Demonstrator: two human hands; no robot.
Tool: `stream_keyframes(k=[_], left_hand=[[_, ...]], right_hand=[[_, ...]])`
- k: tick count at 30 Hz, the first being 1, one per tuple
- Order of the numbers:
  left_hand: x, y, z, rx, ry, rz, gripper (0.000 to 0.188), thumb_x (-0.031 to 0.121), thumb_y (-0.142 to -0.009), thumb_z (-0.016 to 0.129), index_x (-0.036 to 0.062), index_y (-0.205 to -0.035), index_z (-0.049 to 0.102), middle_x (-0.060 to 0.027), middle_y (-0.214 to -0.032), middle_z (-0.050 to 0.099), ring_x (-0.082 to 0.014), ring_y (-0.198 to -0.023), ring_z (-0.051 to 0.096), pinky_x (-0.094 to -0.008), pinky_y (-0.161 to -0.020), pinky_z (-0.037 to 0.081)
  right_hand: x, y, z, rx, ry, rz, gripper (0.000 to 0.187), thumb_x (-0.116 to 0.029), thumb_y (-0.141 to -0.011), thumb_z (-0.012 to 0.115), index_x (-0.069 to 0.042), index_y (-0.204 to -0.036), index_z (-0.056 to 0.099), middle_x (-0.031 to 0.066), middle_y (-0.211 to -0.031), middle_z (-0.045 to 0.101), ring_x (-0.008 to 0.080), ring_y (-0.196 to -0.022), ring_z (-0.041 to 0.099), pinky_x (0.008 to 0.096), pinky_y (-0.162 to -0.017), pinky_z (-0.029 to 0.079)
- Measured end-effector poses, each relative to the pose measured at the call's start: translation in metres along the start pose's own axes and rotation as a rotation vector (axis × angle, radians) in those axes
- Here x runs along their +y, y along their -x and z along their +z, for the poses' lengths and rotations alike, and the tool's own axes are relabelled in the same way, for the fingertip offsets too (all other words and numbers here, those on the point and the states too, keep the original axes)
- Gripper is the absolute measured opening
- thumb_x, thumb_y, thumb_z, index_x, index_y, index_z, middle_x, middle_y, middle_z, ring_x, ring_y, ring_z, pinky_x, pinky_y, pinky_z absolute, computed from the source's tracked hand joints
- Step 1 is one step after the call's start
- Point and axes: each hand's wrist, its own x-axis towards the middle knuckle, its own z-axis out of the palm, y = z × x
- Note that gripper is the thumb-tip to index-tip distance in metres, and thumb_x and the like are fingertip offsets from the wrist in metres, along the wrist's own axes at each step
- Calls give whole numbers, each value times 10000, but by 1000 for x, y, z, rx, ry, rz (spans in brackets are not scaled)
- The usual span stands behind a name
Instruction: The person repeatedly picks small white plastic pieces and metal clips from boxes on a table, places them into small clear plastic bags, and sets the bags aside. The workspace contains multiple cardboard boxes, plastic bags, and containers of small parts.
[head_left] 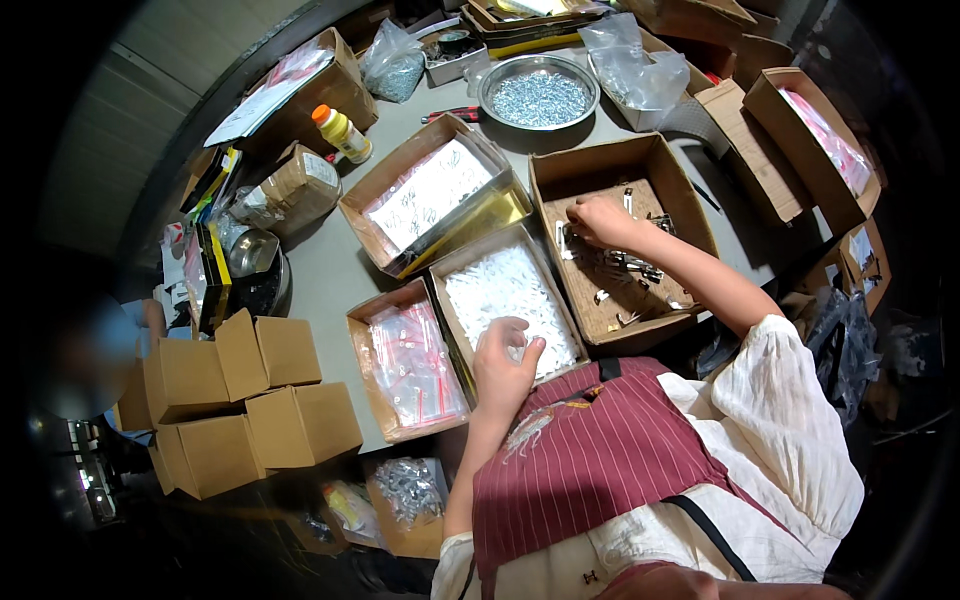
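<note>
I find the right hand (603,222) bunched narrow over clips (632,264) at two o'clock, the left (505,368) loosely curled above central white pieces (495,285), grips indeterminable, boxes (598,166) apparently adjoining for reach.

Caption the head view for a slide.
Left hand over a box of small white pieces, right hand in a carton of metal parts.

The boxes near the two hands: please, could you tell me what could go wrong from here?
The left hand is over the white pieces, and their box stands close beside the parts box; a stray piece might drop among the metal parts.

The right hand is among those parts, lying loose; a hard edge could perhaps scratch a finger.

The bag box sits at the table's near edge; a bump might push it off.
</note>
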Motion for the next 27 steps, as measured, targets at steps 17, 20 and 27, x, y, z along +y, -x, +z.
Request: stream_keyframes(k=[17,20,27], left_hand=[[3,7,-7,118,4,-137,243,135,-859,787,59,-1066,683,-106,-908,706,-249,-896,690,-375,-842,526],[4,6,-6,91,-18,-141,250,138,-856,788,61,-1069,681,-104,-910,706,-252,-887,688,-373,-841,527],[-5,12,-10,100,-13,-129,249,142,-860,785,61,-1071,681,-111,-921,703,-250,-882,683,-380,-847,527]], right_hand=[[6,4,-69,57,-328,343,235,-191,-789,716,-6,-931,746,200,-887,753,372,-872,734,467,-809,574],[3,3,-60,105,-297,283,206,-158,-785,691,-3,-917,722,195,-894,736,388,-873,709,480,-809,563],[38,12,-39,26,430,175,250,-74,-749,680,-106,-990,735,108,-967,686,262,-974,680,418,-850,470]])
